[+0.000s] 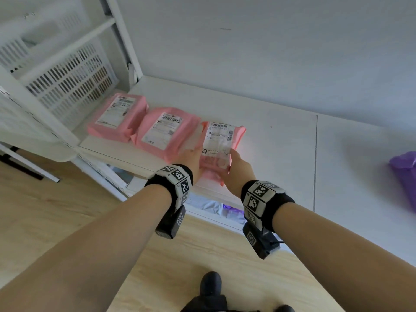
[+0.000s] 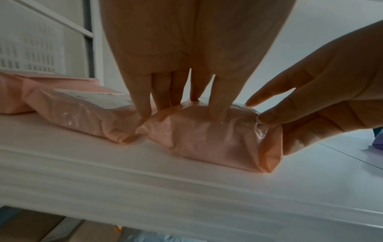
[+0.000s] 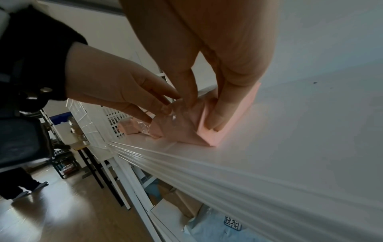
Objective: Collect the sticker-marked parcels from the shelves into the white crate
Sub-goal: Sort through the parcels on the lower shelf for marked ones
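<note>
Three pink parcels lie in a row on a white shelf (image 1: 270, 136), each with a white shipping label with barcodes. The right parcel (image 1: 221, 145) sits at the shelf's front edge; its label shows a barcode on top, another at the right side, and "1007" at left; other print too small to read. Left hand (image 1: 190, 161) has its grip on the parcel's left side, fingers (image 2: 219, 101) curled down onto the top of the wrap. Right hand (image 1: 238, 170) has its grip grasping the parcel's right end, thumb on top, fingers (image 3: 215, 117) round the side. Middle parcel (image 1: 166, 131) touches the held one at its left; label print is blurred beyond the barcode. Left parcel (image 1: 119, 114) lies just beside the middle one, near a white slotted crate (image 1: 67, 86) standing at the shelf's left end. A purple bag (image 1: 405, 174) lies well apart at the right. Both wrists wear bands (image 1: 177, 179) with black-and-white square marker codes. In the right wrist view, a tag with two Chinese characters (image 3: 233, 225) shows on a wrapped item under the shelf.
</note>
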Motion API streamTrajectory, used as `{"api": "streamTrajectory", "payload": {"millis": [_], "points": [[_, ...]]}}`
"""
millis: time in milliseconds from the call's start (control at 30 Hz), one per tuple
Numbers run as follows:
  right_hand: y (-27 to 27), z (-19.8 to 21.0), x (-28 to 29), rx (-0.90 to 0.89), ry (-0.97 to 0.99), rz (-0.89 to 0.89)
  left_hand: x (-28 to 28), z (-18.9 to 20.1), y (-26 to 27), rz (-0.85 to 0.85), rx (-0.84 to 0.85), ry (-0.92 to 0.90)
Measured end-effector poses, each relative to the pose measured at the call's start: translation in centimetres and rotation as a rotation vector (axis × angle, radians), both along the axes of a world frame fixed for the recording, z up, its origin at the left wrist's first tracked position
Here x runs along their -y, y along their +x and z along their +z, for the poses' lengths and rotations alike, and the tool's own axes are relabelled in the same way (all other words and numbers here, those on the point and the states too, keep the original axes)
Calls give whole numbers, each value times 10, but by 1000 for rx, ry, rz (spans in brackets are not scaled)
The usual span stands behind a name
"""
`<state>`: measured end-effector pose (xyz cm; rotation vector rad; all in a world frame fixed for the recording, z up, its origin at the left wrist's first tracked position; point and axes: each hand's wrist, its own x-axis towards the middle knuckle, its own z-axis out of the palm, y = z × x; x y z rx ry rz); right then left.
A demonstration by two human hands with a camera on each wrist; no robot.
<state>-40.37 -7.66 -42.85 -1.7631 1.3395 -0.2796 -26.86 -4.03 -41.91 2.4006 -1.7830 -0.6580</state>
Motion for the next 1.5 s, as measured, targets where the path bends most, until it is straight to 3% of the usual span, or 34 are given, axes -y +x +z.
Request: {"api": "streamTrajectory", "payload": {"millis": [200,433,567,733,1167,1333,1500], "points": [[27,-5,2,-49,-8,-8,2,1,22,2,22,-25],[20,10,-3,-28,3,5,4,-4,24,51,33,-10],[11,15,-2,-55,-9,10,4,6,9,-61,91,-24],[-10,16,4,-128,-59,-37,10,14,-13,-162,95,-169],[-188,30,36,-147,-153,-461,69,26,-170,-413,-20,-93],[-281,29,55,-281,-248,-508,92,26,-254,-453,-39,-72],[-366,26,81,-526,-299,-486,108,22,-330,-443,-72,-27]]}}
